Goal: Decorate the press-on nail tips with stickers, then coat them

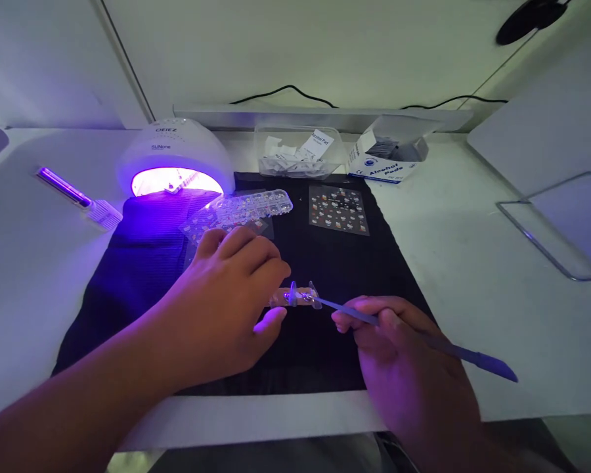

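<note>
Near the middle of the black mat lies a small pinkish-brown strip-like piece (pixel 304 299) with clear upright parts and shiny bits on it. My left hand (pixel 226 302) hovers around its left end, thumb and index finger apart on either side. That end is hidden behind the hand, so contact cannot be made out. Between the thumb and fingers of my right hand (pixel 398 335) is a slim cuticle pusher-like tool (pixel 477 358). Its thin tip reaches the right end of the piece, and its broader, angled end points right.
A white nail lamp (pixel 177 148) glows purple at back left, beside a lit wand (pixel 79 197). On the black mat (pixel 325 368) are a clear compartment case (pixel 266 202) and a sticker sheet (pixel 339 210). Behind stand a clear tub (pixel 300 167) and an alcohol pad box (pixel 387 157).
</note>
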The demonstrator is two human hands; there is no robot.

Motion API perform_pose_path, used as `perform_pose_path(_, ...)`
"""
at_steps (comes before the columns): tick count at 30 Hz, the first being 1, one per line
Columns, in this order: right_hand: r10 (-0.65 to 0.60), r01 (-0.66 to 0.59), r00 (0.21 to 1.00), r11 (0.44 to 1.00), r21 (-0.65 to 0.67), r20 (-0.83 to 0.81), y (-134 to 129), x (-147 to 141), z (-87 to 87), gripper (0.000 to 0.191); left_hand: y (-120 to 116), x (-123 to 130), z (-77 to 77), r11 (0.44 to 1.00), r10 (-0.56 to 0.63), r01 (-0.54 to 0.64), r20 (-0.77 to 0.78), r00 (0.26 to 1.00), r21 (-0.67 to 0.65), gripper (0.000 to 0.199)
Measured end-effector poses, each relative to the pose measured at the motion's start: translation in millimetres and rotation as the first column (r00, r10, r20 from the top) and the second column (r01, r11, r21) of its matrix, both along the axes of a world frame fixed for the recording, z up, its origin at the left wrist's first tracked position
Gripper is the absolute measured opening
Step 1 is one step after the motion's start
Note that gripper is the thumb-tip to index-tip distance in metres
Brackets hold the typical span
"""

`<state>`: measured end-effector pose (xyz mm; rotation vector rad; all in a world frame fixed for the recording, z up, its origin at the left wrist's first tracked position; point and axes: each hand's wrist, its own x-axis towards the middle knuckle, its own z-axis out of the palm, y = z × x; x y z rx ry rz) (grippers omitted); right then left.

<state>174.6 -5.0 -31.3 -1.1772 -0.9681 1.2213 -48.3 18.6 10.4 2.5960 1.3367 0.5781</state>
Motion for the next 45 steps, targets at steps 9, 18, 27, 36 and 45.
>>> perform_pose_path(9,0.004,-0.004,1.0,0.996,-0.088,0.004,-0.5,3.4,-3.7,0.016,2.2,1.8,-3.8,0.999,-0.031,0.031,-0.003,1.0,-0.036,0.018)
perform_pose_path(18,0.008,-0.007,1.0,0.996,-0.093,0.011,2.4,-0.4,2.8,0.018,1.8,0.2,-3.1,0.995,-0.073,0.073,0.004,0.997,-0.067,0.018)
perform_pose_path(27,-0.019,0.021,0.999,0.997,-0.074,0.031,4.2,-4.5,4.9,0.015,0.1,0.0,-3.4,0.995,-0.089,0.087,-0.033,0.995,-0.056,0.019)
perform_pose_path(36,0.004,0.009,0.997,0.987,-0.161,0.08,0.0,3.5,-0.7,0.022,0.2,-0.4,-4.2,0.993,-0.107,0.105,-0.039,0.994,-0.052,0.019)
perform_pose_path(45,-0.075,0.086,0.993,0.989,-0.123,0.088,3.3,-5.7,4.5,0.022,-0.1,-1.0,-4.7,0.991,-0.123,0.122,-0.02,0.992,-0.047,0.019)
